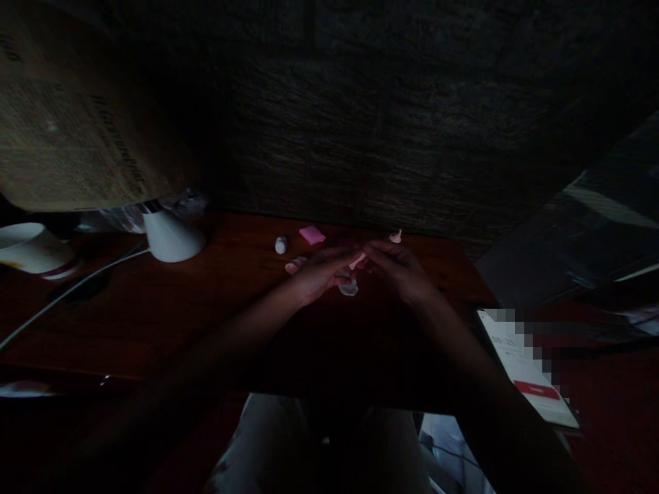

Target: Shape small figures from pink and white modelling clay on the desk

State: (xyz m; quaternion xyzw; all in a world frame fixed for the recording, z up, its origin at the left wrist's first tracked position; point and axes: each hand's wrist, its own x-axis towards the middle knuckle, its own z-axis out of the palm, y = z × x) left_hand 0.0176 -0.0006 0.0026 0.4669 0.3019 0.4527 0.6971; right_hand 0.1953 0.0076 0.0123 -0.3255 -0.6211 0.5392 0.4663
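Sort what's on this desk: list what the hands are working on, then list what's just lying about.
In hand:
left hand
right hand
small pink piece pinched between them
pale translucent piece beneath the hands

Lying about:
pink block
small white object
white lamp base
mug
phone

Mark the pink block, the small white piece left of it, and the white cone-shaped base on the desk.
pink block (311,234): head view, middle of its top face.
small white piece (281,244): head view, its centre.
white cone-shaped base (172,238): head view, middle of its side.
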